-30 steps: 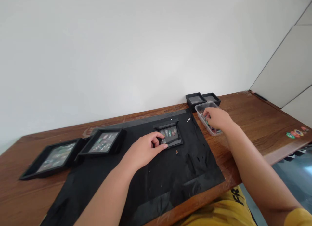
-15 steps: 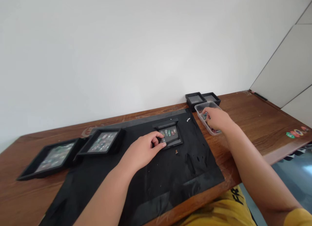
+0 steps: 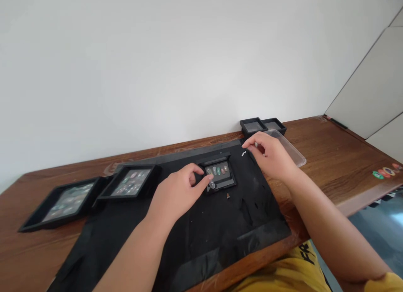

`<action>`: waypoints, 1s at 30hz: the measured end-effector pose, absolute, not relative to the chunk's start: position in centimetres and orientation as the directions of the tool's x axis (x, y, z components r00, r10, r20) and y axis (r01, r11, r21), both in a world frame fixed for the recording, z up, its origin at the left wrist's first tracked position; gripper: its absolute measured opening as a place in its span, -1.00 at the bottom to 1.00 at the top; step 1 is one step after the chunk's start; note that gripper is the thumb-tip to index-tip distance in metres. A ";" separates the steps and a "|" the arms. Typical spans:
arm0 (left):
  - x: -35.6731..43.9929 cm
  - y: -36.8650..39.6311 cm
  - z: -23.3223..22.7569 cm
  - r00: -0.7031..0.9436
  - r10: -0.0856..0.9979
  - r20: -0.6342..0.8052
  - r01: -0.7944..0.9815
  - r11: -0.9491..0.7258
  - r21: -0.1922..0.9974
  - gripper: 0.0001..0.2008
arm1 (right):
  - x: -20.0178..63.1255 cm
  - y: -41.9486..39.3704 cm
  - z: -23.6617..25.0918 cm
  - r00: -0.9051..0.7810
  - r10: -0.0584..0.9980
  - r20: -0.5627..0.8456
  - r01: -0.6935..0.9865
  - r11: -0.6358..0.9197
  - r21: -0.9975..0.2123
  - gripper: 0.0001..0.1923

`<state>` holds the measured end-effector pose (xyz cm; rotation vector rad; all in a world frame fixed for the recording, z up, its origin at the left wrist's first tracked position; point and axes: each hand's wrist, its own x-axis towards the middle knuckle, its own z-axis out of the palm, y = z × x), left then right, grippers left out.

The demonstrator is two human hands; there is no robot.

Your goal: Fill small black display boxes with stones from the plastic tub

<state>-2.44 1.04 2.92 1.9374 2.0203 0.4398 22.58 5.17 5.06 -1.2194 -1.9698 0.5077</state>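
A small black display box [image 3: 220,172] with several coloured stones lies open on the black mat [image 3: 195,224]. My left hand [image 3: 176,193] rests at the box's left front corner, thumb and fingers gripping its edge. My right hand [image 3: 270,155] hovers over the mat's right edge, between the box and a clear plastic container [image 3: 291,149]. Its fingertips are pinched together on something tiny that I cannot make out. The hand hides most of the container.
Two larger black display trays [image 3: 132,182] [image 3: 64,202] with stones sit at the left. Two small black boxes [image 3: 262,125] stand by the wall. Coloured stickers [image 3: 385,172] mark the wooden table's right edge. A tiny white piece [image 3: 243,153] and a brown piece [image 3: 228,195] lie on the mat.
My right hand has come out of the clear container and moved left over the mat with its fingertips pinched. My left hand stays at the small box.
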 end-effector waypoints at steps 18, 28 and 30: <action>-1.8 0.9 2.4 0.049 0.987 -0.150 0.929 0.010 0.370 -0.77 | 18.6 4.1 2.4 -0.307 0.912 0.271 -0.224 0.207 -0.952 -0.70; -1.3 0.2 2.4 0.023 0.981 0.192 0.829 -0.126 0.545 -0.67 | 18.4 4.1 2.5 -0.447 0.892 0.066 -0.395 -0.131 -0.909 -0.56; -1.1 -0.1 2.2 0.047 0.926 0.374 0.755 -0.278 0.594 -0.65 | 18.4 4.0 2.6 -0.480 0.877 0.038 -0.405 -0.183 -0.896 -0.57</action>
